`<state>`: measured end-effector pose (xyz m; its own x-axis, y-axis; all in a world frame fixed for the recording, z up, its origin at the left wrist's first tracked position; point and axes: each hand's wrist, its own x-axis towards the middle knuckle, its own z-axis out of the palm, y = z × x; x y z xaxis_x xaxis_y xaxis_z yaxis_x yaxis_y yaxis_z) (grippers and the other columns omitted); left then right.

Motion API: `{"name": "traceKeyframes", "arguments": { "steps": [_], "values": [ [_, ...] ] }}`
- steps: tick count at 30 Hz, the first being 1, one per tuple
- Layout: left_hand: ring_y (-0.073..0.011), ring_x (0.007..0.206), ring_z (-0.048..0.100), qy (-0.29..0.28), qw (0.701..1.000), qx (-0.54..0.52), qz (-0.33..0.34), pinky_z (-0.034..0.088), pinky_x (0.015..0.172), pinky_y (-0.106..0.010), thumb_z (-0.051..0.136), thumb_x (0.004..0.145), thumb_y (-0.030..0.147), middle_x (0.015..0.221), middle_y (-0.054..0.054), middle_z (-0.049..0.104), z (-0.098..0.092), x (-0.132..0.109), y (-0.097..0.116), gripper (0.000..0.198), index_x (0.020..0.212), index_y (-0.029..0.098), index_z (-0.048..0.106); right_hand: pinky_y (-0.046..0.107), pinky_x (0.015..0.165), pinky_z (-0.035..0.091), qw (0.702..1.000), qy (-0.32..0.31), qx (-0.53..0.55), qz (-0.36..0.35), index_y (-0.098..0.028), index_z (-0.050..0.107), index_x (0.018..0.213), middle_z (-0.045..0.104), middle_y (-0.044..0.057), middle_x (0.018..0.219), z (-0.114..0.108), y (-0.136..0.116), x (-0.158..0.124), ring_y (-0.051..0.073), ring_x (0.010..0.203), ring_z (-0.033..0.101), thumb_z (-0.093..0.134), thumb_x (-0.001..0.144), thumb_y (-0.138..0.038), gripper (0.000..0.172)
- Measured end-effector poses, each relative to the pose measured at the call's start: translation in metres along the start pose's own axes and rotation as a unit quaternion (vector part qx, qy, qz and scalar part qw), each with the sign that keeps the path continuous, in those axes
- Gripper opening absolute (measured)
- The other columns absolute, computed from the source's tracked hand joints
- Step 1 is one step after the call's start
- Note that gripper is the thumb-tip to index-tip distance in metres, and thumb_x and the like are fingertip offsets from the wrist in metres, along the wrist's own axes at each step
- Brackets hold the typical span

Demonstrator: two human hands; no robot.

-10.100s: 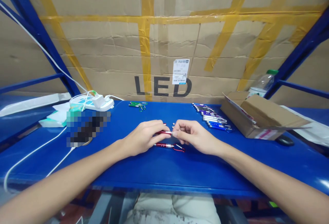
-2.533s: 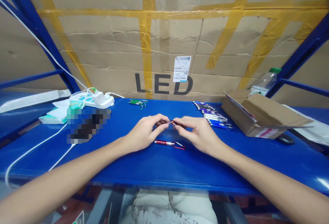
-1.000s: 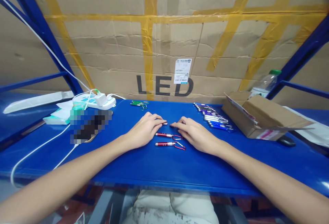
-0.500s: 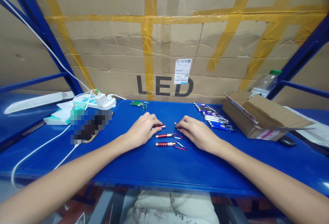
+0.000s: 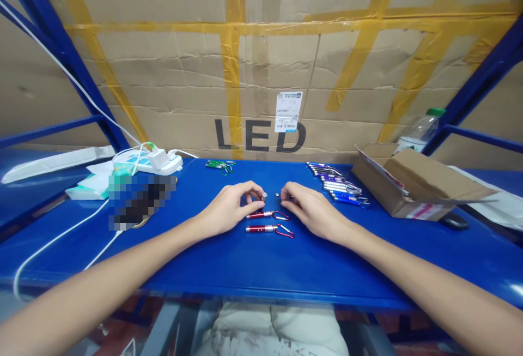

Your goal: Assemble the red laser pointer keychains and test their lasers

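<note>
Head view: the left hand [image 5: 226,209] is resting low over the blue worktop [image 5: 261,269], its thumb and fingertips pinching a silver-ended piece [image 5: 265,196]; only the pale tip is showing clearly, the remainder being hidden by the fingers. The right hand [image 5: 312,207] is facing it across a short gap, fingers curling in and thumb lying close below them; whether it is gripping anything cannot be told. A small silver disc [image 5: 277,194] is lying in that gap, just beside the right fingertips and a little apart from the pinched piece.

Nearer the body, an upper red penlight [image 5: 261,215] is lying just below the left thumb; contact with it cannot be confirmed. Its carabiner clip is pointing toward the right hand. A lower red penlight [image 5: 261,229] is lying parallel and apart from both hands, its clip pointing the same way.

Well beyond the left hand, green penlights [image 5: 216,164] are lying near the far edge. Past the right hand, a row of blue, purple and silver penlights [image 5: 335,187] is extending alongside a cardboard carton [image 5: 378,192], whose flaps are standing spread.
</note>
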<state>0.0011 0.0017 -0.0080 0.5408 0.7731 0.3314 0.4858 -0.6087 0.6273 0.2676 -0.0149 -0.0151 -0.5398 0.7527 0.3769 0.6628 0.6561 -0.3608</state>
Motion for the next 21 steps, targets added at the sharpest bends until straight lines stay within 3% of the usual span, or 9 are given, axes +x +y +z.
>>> {"name": "traceKeyframes", "arguments": {
  "steps": [7, 12, 15, 21],
  "values": [
    [-0.0175, 0.086, 0.071, -0.024, 0.999, 0.012, 0.048, 0.052, 0.08, -0.03, 0.067, 0.103, 0.04, 0.109, -0.002, 0.08, 0.001, -0.003, 0.004, 0.021, 0.115, 0.023, 0.074, 0.033, 0.079, 0.051, 0.991, 0.078, 0.108, -0.02, -0.024, 0.06, 0.103, 0.072, 0.004, 0.101, -0.005, -0.015, 0.0, 0.02, 0.088, 0.065, 0.058, 0.11, -0.028, 0.008],
    [-0.018, 0.089, 0.071, -0.023, 0.997, 0.013, 0.077, 0.052, 0.084, -0.03, 0.068, 0.104, 0.037, 0.109, -0.002, 0.08, 0.001, -0.004, 0.007, 0.018, 0.115, 0.024, 0.074, 0.035, 0.085, 0.051, 0.987, 0.091, 0.114, -0.069, -0.025, 0.069, 0.119, 0.074, 0.005, 0.106, -0.007, -0.024, -0.003, 0.021, 0.09, 0.064, 0.064, 0.109, -0.029, 0.012],
    [-0.0185, 0.09, 0.071, -0.022, 0.995, 0.015, 0.091, 0.051, 0.082, -0.03, 0.068, 0.104, 0.035, 0.107, -0.002, 0.079, 0.001, -0.006, 0.009, 0.018, 0.117, 0.023, 0.073, 0.037, 0.086, 0.051, 0.986, 0.09, 0.111, -0.086, -0.024, 0.072, 0.113, 0.074, 0.005, 0.101, -0.007, -0.025, -0.003, 0.022, 0.09, 0.064, 0.066, 0.108, -0.032, 0.011],
    [-0.0184, 0.095, 0.068, -0.002, 0.985, 0.057, 0.161, 0.047, 0.092, -0.033, 0.067, 0.106, 0.031, 0.107, -0.003, 0.077, 0.001, -0.008, 0.008, 0.014, 0.117, 0.022, 0.071, 0.033, 0.078, 0.051, 0.98, 0.118, 0.139, -0.077, -0.023, 0.069, 0.099, 0.069, 0.003, 0.094, -0.005, -0.026, -0.004, 0.02, 0.082, 0.061, 0.074, 0.103, -0.038, 0.016]
  ]
}}
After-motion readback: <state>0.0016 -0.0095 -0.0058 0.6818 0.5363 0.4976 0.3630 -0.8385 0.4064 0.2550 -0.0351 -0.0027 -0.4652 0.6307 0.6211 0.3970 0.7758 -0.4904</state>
